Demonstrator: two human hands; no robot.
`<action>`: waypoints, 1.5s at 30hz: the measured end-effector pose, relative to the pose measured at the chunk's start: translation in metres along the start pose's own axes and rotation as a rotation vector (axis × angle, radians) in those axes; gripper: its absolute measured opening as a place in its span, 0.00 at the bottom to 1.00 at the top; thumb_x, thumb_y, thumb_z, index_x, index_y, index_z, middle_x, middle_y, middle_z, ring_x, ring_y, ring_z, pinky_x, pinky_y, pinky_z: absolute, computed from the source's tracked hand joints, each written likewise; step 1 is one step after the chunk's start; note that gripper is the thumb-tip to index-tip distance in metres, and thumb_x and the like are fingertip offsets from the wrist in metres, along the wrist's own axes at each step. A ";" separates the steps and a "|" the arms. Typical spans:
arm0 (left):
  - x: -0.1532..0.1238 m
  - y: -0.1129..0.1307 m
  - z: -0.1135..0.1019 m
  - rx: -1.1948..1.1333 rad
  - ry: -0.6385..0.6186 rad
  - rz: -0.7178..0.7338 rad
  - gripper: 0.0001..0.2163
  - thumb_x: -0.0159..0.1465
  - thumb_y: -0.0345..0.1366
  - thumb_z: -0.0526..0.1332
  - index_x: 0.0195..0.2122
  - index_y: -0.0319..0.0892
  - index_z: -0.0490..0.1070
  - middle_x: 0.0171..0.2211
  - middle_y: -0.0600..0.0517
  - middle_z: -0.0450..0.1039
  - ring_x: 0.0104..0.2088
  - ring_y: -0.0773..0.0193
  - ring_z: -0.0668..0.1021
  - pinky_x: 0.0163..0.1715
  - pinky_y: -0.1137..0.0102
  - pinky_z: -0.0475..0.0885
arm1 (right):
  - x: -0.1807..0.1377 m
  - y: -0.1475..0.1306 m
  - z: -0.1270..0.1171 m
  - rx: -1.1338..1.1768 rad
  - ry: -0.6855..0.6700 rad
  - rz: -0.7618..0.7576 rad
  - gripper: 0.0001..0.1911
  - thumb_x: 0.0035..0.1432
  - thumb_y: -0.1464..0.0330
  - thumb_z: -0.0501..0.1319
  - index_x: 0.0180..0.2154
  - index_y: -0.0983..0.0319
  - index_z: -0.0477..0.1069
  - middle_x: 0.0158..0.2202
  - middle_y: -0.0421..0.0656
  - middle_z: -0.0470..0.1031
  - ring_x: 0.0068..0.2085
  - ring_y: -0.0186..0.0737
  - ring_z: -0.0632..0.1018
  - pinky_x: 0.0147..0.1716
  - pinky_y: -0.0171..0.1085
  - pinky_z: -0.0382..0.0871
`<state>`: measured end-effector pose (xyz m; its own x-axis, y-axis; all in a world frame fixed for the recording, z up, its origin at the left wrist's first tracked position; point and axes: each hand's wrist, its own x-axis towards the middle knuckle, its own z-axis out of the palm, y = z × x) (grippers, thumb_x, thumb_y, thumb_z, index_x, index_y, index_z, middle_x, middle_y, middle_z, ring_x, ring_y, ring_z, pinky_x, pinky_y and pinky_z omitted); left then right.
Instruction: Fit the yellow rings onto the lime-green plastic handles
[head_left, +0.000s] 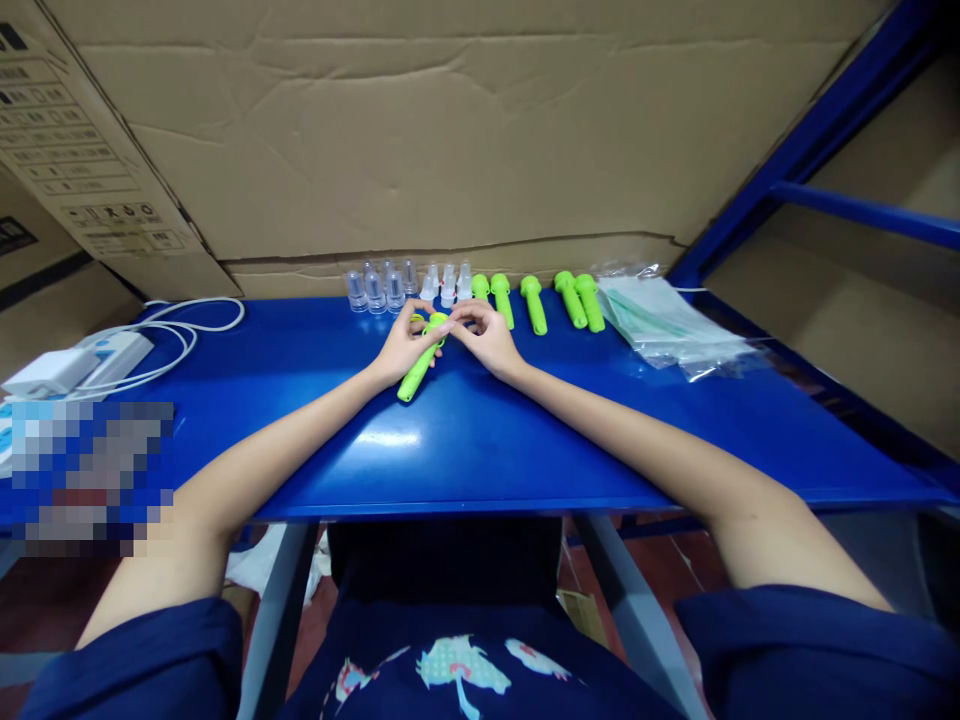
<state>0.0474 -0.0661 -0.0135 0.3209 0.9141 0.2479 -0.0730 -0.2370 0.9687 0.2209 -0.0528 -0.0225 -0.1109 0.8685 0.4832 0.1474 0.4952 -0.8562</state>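
Observation:
My left hand [400, 352] is closed around a lime-green plastic piece [417, 374] shaped like a small flashlight, with its narrow end pointing down toward me. At the wider top end, the bent fingers and thumb of my right hand [487, 340] pinch the same piece; the fingers partly hide that end. Just beyond my hands stand several clear plastic domed cups [394, 290] and several small clear caps with white bases [448, 287]. To the right of these, several similar green pieces [533, 304] lie in a row.
A clear plastic bag with pale green and white contents [675, 318] lies at the right on the blue table [495, 450]. White power strips [112, 355] and a looped cable [196, 318] are at the left. Cardboard [420, 140] walls the back; a blue metal frame [795, 150] rises right.

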 end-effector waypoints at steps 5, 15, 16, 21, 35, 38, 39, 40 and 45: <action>0.001 -0.001 0.000 -0.013 0.055 0.007 0.31 0.53 0.53 0.74 0.44 0.46 0.56 0.29 0.59 0.73 0.22 0.71 0.77 0.21 0.77 0.72 | -0.011 -0.004 0.006 -0.035 -0.024 -0.034 0.22 0.56 0.48 0.65 0.39 0.59 0.70 0.48 0.48 0.72 0.41 0.41 0.75 0.42 0.42 0.72; -0.005 0.002 0.004 0.090 0.191 0.235 0.24 0.62 0.52 0.68 0.48 0.46 0.58 0.33 0.54 0.75 0.34 0.65 0.80 0.35 0.71 0.72 | -0.026 -0.013 0.019 0.021 -0.345 0.135 0.23 0.57 0.47 0.63 0.40 0.60 0.71 0.37 0.43 0.75 0.39 0.43 0.74 0.42 0.42 0.68; -0.006 0.002 0.005 0.111 0.178 0.240 0.23 0.63 0.52 0.67 0.48 0.46 0.58 0.32 0.54 0.76 0.34 0.65 0.80 0.35 0.71 0.72 | -0.027 -0.015 0.018 -0.004 -0.387 0.135 0.23 0.58 0.46 0.62 0.36 0.61 0.72 0.33 0.42 0.74 0.36 0.42 0.72 0.39 0.41 0.66; -0.007 -0.001 0.004 0.121 0.167 0.234 0.22 0.64 0.54 0.65 0.47 0.46 0.58 0.34 0.51 0.78 0.38 0.60 0.82 0.39 0.68 0.74 | -0.028 -0.021 0.015 -0.015 -0.449 0.148 0.27 0.58 0.44 0.62 0.28 0.62 0.71 0.26 0.39 0.67 0.28 0.35 0.64 0.30 0.37 0.57; 0.003 -0.009 0.001 0.107 0.167 0.318 0.27 0.61 0.61 0.65 0.43 0.46 0.56 0.33 0.56 0.71 0.29 0.69 0.78 0.28 0.74 0.69 | -0.029 -0.017 0.017 0.067 -0.344 0.151 0.20 0.57 0.52 0.65 0.33 0.64 0.73 0.30 0.42 0.76 0.33 0.38 0.74 0.34 0.36 0.69; 0.006 -0.011 -0.004 0.173 0.185 0.353 0.27 0.61 0.63 0.63 0.41 0.45 0.56 0.40 0.52 0.72 0.30 0.71 0.78 0.29 0.73 0.70 | -0.030 -0.017 0.016 0.056 -0.320 0.178 0.15 0.60 0.57 0.64 0.34 0.64 0.73 0.31 0.44 0.78 0.35 0.39 0.77 0.36 0.36 0.72; 0.007 -0.012 -0.006 0.196 0.189 0.358 0.27 0.61 0.63 0.63 0.41 0.45 0.57 0.43 0.50 0.73 0.32 0.70 0.79 0.30 0.73 0.71 | -0.030 -0.018 0.016 0.064 -0.319 0.199 0.15 0.60 0.57 0.63 0.35 0.64 0.73 0.31 0.44 0.78 0.34 0.39 0.78 0.35 0.36 0.73; 0.008 -0.012 -0.007 0.217 0.194 0.363 0.27 0.61 0.64 0.62 0.41 0.45 0.57 0.44 0.49 0.73 0.33 0.69 0.79 0.31 0.72 0.72 | -0.031 -0.018 0.016 0.078 -0.320 0.221 0.14 0.60 0.58 0.63 0.35 0.64 0.73 0.31 0.44 0.78 0.32 0.38 0.78 0.33 0.36 0.73; 0.008 -0.014 -0.010 0.310 0.215 0.413 0.25 0.63 0.63 0.60 0.39 0.45 0.58 0.47 0.46 0.74 0.38 0.64 0.80 0.37 0.66 0.76 | -0.032 -0.021 0.015 0.088 -0.298 0.234 0.17 0.60 0.55 0.64 0.34 0.63 0.71 0.28 0.42 0.76 0.29 0.38 0.78 0.28 0.35 0.73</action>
<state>0.0415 -0.0527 -0.0251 0.1223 0.7636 0.6340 0.1394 -0.6457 0.7508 0.2065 -0.0916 -0.0225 -0.3670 0.9063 0.2094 0.1195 0.2692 -0.9556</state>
